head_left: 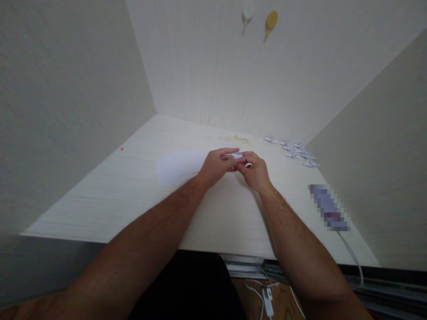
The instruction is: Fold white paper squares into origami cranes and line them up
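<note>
Between my two hands, above the middle of the white table (220, 218), is a small folded piece of white paper (236, 155). My left hand (218, 165) pinches it from the left, with the index finger stretched along the far side. From the right, my right hand (252, 170) grips it with thumb and fingertips. The fingers cover most of the paper, so its full shape is hidden. White paper sheets (178, 166) lie flat on the table, left of my left hand and partly behind it.
Several small folded paper pieces (293, 151) with pointed ends lie at the back right. A blurred-out flat device (328, 208) with a cable (352, 255) rests near the right wall. A power strip (267, 302) is on the floor. Two hooks, one yellow (271, 20), are on the back wall.
</note>
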{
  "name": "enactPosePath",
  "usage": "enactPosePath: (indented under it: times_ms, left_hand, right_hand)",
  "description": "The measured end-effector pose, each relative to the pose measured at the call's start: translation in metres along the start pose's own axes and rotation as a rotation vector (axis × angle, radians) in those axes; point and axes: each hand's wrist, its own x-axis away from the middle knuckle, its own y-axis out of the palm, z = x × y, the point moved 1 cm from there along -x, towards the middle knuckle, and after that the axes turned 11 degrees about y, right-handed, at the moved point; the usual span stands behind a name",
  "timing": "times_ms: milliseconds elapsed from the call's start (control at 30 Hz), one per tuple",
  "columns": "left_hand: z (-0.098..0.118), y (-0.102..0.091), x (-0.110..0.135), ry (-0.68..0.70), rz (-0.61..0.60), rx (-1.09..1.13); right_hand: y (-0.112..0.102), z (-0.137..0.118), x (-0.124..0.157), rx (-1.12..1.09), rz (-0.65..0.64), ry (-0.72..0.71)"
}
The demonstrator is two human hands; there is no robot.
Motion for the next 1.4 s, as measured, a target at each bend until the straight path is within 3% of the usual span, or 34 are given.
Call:
enactPosePath:
  times_ms: [533, 767, 867, 1100, 1400]
  left_hand:
    - [-0.004, -0.003, -0.001, -0.002, -0.021, -0.019]
    - [-0.007, 0.001, 0.000, 0.027, 0.032, -0.062]
    - [-0.009, 0.002, 0.000, 0.040, 0.021, -0.114]
    - [-0.010, 0.002, -0.002, 0.121, -0.012, -0.138]
    - [-0.007, 0.000, -0.003, 0.161, -0.035, -0.240]
  right_hand:
    - [-0.001, 0.001, 0.000, 0.050, 0.014, 0.001]
    - [0.003, 0.000, 0.003, 0.284, 0.083, -0.180]
    - [0.004, 0.001, 0.003, 0.351, 0.128, -0.192]
    - [0.004, -0.002, 0.003, 0.206, 0.102, -0.075]
    - [0.003, -0.005, 0.004, -0.043, -0.014, 0.271]
